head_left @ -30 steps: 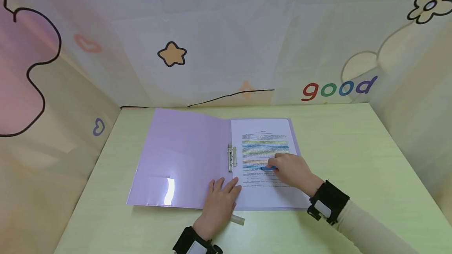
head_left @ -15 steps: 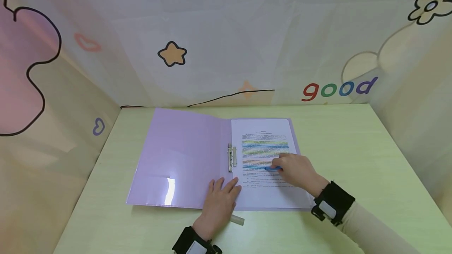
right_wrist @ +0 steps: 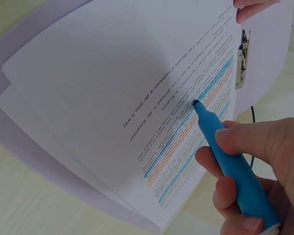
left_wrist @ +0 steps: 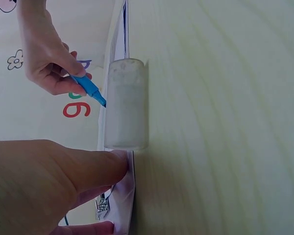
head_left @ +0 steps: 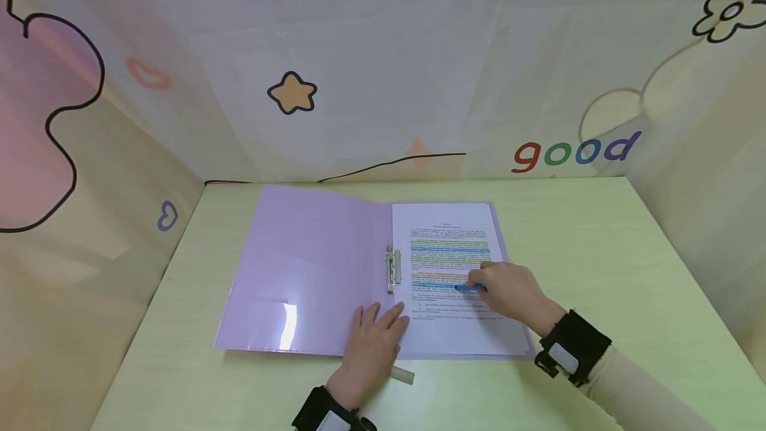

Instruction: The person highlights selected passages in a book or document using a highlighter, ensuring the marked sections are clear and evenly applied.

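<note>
My right hand [head_left: 511, 291] grips a blue highlighter [right_wrist: 237, 174] between thumb and fingers. Its dark tip meets the printed page [right_wrist: 103, 78], right at a blue-marked line of text. Yellow, blue and orange stripes cover several lines of the sheet. The paper lies in an opened purple folder [head_left: 311, 258], on the side right of the metal clip [head_left: 393, 270]. Fingers spread, my left hand [head_left: 374, 344] rests on the folder's lower edge by the spine, fingertips reaching the page's corner. Close by the left thumb, a small frosted, greyish cylinder [left_wrist: 127, 105] lies on the table.
The pale green table [head_left: 610, 271] extends on both sides of the folder. Behind it stands a printed cloth backdrop [head_left: 383, 85] with a star, a flower and the word "good". Black bands with cameras [head_left: 574, 348] wrap both wrists.
My right hand has slid steadily to the right across the page with the highlighter, its tip following the blue line. The left hand stays where it was.
</note>
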### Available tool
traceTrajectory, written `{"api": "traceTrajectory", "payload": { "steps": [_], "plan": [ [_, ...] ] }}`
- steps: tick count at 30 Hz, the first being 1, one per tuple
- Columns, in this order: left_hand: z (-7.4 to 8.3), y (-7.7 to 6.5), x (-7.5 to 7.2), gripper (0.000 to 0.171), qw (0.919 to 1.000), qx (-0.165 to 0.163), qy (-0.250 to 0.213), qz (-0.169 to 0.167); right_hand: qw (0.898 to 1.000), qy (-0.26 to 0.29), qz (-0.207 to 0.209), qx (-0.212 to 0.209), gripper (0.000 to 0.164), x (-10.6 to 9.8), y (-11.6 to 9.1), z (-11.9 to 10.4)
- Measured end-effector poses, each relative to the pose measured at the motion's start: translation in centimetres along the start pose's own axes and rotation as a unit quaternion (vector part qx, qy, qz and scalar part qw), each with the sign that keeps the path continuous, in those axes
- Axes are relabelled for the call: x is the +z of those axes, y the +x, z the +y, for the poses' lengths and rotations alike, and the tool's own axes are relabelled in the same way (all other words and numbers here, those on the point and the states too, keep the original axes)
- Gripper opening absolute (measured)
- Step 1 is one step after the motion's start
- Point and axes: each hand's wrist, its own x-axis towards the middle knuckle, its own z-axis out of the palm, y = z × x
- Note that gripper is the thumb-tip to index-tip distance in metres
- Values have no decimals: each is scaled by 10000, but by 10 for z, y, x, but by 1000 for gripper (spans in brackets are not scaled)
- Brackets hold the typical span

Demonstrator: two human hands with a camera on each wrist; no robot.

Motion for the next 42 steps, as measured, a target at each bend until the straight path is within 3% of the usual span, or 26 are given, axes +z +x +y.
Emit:
{"api": "traceTrajectory", "payload": {
  "steps": [42],
  "plan": [
    [-1,-1,5,43,9999,12,-101,106,9997,-152,43,197,15,-3,-21,23]
  ]
}}
